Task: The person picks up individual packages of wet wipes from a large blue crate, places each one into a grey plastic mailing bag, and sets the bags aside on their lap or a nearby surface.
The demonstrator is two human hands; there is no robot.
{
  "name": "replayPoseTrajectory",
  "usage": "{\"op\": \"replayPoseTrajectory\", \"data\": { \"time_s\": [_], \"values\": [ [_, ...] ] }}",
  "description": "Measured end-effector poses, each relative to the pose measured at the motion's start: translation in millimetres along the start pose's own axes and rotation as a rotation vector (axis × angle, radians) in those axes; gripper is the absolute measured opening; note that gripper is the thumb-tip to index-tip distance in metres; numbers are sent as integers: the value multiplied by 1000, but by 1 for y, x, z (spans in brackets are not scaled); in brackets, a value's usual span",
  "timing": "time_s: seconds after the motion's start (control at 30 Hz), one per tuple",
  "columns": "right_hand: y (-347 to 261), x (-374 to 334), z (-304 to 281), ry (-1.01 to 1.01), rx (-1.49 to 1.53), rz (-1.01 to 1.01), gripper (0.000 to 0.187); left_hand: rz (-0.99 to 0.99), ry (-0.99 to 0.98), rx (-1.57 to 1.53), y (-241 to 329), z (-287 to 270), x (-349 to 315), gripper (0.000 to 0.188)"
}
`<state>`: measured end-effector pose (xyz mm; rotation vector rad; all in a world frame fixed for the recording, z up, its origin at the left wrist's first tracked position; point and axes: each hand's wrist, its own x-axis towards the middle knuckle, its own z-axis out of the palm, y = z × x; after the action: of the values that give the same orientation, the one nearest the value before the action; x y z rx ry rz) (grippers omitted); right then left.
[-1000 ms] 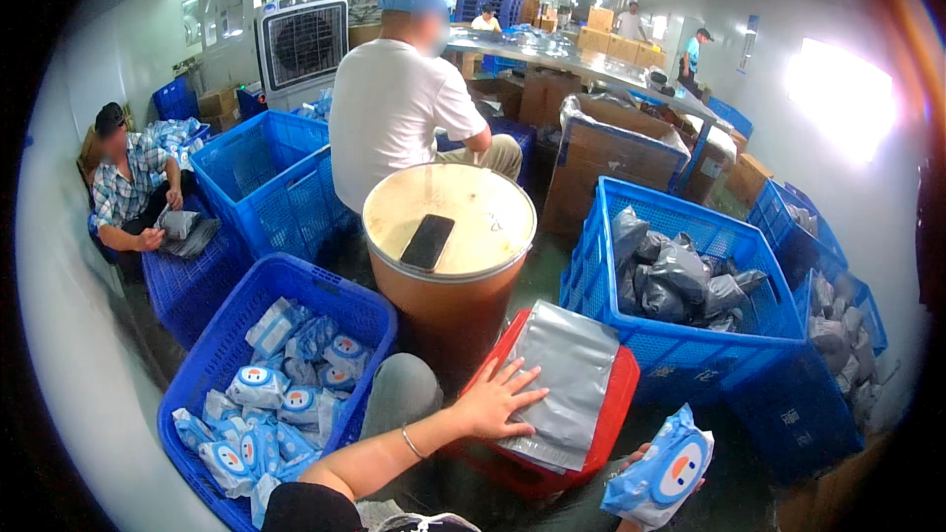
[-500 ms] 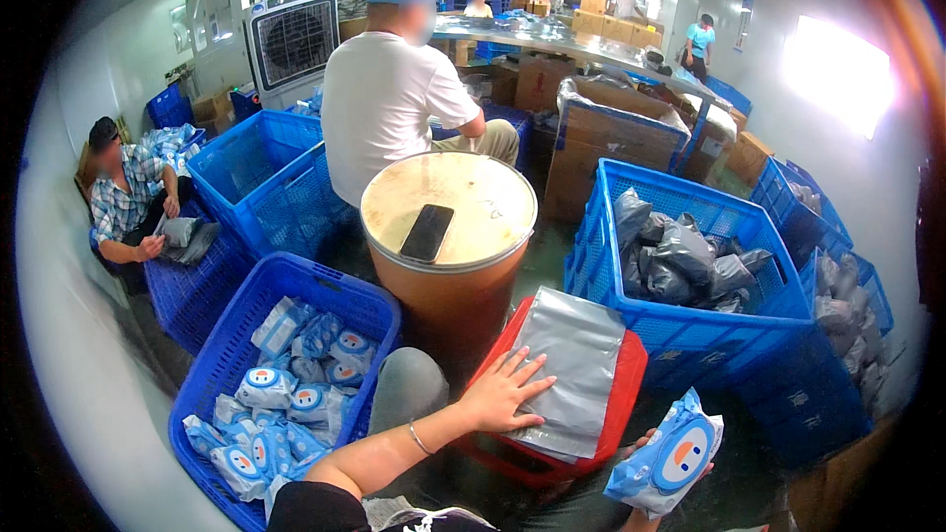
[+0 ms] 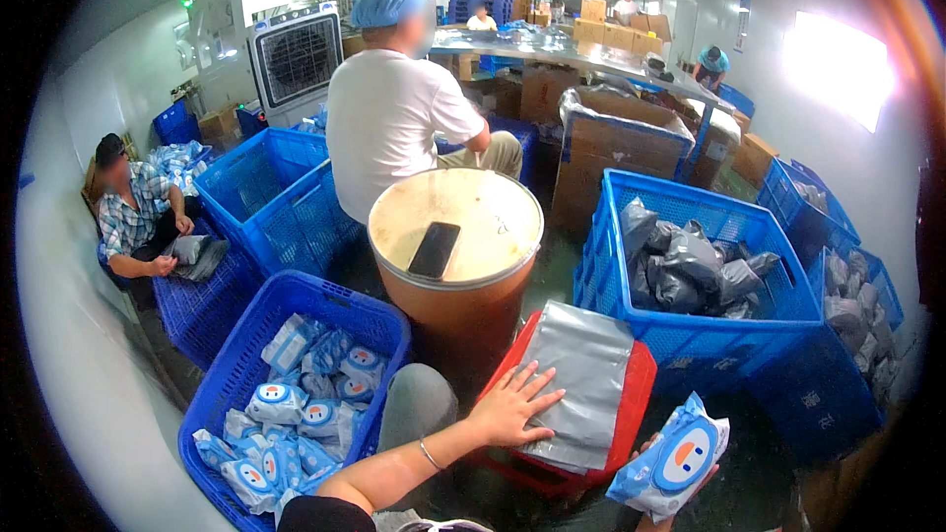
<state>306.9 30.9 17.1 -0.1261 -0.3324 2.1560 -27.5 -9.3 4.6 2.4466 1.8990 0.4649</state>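
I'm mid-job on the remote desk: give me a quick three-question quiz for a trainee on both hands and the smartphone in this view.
1. What does the right hand hold?
A) a roll of tape
B) a blue-and-white soft pack with a cartoon face
C) a pair of scissors
2. True or false: the left hand is clenched in a fist above the flat grey plastic bag.
3. What does the smartphone lie on?

Key:
1. B
2. False; it lies with fingers spread on the bag.
3. The pale round lid of a brown drum.
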Motion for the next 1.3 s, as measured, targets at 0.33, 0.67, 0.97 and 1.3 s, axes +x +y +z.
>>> {"op": "replayPoseTrajectory", "data": {
  "time_s": [0.33,0.67,0.97,1.3],
  "values": [
    [-6,-8,-13,128,-154,-93,101,-15,20,-2,2,-1,-2,73],
    [-12,-13,-19,120,-45,-70,113,-12,29,-61,4,2,1,74],
    [-7,-7,-2,-23,-135,-27,99,-21,21,-71,6,1,0,73],
    [-13,-6,-19,-9,-173,-45,102,-23,16,-66,5,-2,0,74]
  ]
}}
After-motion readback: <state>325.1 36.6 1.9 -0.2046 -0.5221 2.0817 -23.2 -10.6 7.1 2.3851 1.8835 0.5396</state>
